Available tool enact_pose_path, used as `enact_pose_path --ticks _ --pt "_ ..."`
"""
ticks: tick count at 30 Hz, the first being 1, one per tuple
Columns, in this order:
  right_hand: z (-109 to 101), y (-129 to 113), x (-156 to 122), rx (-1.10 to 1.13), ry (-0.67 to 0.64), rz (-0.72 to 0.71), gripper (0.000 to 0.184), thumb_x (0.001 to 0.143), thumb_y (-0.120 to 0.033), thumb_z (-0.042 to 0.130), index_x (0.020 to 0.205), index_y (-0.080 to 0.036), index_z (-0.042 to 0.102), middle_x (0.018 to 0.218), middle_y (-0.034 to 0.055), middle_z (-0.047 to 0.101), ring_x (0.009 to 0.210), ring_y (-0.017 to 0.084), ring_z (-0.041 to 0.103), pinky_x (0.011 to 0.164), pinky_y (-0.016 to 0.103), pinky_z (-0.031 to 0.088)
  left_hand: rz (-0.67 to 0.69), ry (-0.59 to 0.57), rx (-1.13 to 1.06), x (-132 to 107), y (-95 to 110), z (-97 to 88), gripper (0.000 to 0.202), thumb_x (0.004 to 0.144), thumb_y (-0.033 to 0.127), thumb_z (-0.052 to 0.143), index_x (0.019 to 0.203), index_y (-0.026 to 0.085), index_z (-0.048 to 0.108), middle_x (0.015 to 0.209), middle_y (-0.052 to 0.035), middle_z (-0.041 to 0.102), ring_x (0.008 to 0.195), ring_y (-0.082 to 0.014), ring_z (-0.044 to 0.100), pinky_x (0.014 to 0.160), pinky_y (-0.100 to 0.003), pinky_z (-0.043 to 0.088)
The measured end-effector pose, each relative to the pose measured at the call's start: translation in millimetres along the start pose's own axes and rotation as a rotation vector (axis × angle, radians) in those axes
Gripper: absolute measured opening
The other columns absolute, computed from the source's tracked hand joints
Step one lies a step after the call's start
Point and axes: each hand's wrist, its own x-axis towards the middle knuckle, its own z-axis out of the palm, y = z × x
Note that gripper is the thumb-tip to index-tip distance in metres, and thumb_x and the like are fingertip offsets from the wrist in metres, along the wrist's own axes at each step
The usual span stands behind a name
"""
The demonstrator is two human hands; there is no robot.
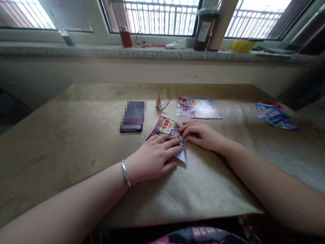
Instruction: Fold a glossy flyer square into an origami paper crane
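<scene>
Centre of frame: folded leaflet (166, 127) lying flat on brown paper (76, 142). Left hand (152, 157) spread open, fingers pressing leaflet down, nothing clamped. Right hand (200, 135) with bent fingertips on leaflet's right edge; pinching or only pressing, cannot tell. Phone (132, 117) just left of leaflet; leaflet stack (200, 109) above right.

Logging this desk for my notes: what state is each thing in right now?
flyer: partly folded, pinned flat under both hands
left hand: open, palm down on the flyer
right hand: open, fingertips pressing the flyer
phone: lying flat, untouched
small folded paper: folded, standing up
flyer stack: unfolded, lying flat
loose flyers: lying flat, far right
</scene>
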Motion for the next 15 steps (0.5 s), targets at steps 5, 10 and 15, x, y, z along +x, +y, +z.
enact_pose_path --ticks 5,10,15 --pt "2.7 -0.6 2.7 0.01 0.048 0.023 0.009 0.084 -0.022 0.055 0.081 -0.021 0.063 0.105 0.0061 0.066 0.108 0.019 0.055 0.096 0.042 0.042 -0.02 0.012 -0.026 0.2 -0.6 2.8 0.049 0.087 0.041 0.046 0.133 0.025 0.042 0.141 -0.0037 0.041 0.129 -0.0278 0.033 0.106 -0.047 0.027" --pt "2.1 -0.4 3.6 0.039 0.033 0.04 0.01 0.084 -0.02 0.054 0.079 -0.021 0.063 0.105 0.0061 0.066 0.111 0.019 0.054 0.098 0.043 0.04 0.001 -0.003 -0.029 1.5 -2.4 2.8 0.05 0.086 0.04 0.047 0.133 0.023 0.041 0.142 -0.0053 0.039 0.132 -0.0283 0.031 0.108 -0.047 0.026" --pt "2.1 0.4 4.0 0.034 0.016 0.019 0.008 0.083 -0.019 0.054 0.08 -0.02 0.061 0.105 0.0069 0.066 0.109 0.019 0.054 0.097 0.043 0.041 0.012 -0.017 -0.004 2.0 -1.4 0.6 0.051 0.087 0.041 0.046 0.133 0.022 0.041 0.143 -0.0053 0.039 0.132 -0.0291 0.031 0.108 -0.047 0.027"
